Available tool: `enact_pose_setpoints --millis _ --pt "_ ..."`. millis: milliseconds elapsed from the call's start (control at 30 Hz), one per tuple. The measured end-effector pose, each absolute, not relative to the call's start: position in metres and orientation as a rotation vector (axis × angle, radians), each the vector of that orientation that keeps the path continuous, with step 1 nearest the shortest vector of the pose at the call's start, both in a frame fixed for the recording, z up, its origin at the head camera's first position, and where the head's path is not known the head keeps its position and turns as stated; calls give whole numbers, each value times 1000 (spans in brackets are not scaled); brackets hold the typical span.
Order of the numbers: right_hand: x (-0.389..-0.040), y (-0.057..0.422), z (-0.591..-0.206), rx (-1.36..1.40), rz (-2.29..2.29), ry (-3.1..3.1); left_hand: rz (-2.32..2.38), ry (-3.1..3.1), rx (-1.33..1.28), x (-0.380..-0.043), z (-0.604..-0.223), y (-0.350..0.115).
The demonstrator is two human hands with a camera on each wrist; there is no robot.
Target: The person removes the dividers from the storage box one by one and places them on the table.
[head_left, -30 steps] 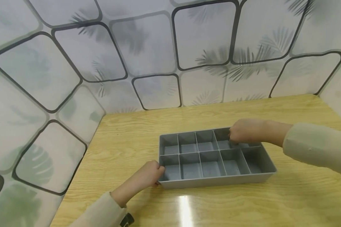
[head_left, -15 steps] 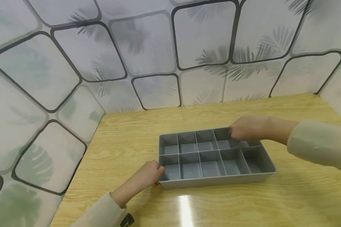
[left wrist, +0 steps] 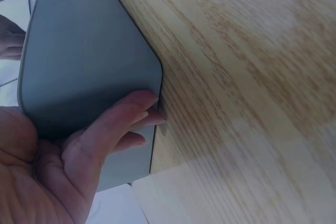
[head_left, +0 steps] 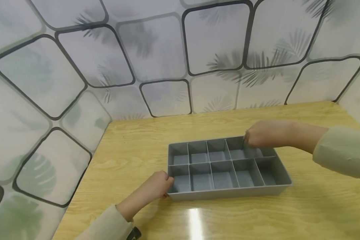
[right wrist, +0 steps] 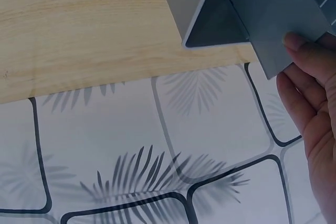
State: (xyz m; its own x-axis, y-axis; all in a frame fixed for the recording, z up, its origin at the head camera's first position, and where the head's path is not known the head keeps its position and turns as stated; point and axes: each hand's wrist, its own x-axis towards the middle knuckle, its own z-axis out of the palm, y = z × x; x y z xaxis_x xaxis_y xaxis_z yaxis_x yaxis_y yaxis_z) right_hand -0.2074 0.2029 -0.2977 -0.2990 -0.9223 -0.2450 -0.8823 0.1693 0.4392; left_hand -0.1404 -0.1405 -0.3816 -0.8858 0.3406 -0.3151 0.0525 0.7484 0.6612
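A long grey compartment tray (head_left: pixel 228 194) sits on the wooden table in the head view, with two rows of compartments. My left hand (head_left: pixel 157 185) grips its near left corner; in the left wrist view the fingers (left wrist: pixel 113 124) lie along the tray's outer wall and the thumb is at the rim. Over the back row, toward the right, is my right hand (head_left: pixel 264 133). The right wrist view shows it pinching a thin flat grey divider (right wrist: pixel 278 19) between thumb and fingers. That divider stands tilted, its top corner above the tray rim, its lower part inside the tray.
Thin fixed-looking partitions (head_left: pixel 210 162) separate the other compartments. The wooden table (head_left: pixel 132 143) extends around the tray. Behind and to the left rise walls (head_left: pixel 165 50) covered with leaf-and-frame patterned material.
My right hand has risen slightly and shifted back and to the right, its sleeve moving right too. The left hand and the tray stay in place.
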Motion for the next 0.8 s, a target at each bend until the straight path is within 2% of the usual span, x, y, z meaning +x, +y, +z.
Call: enact_pose_setpoints --millis 433,800 --pt "-213 207 -281 1916 -585 -2281 927 2538 313 -141 -382 -140" --pt "-207 213 -263 1780 -489 -2426 971 2521 284 -140 -387 -141"
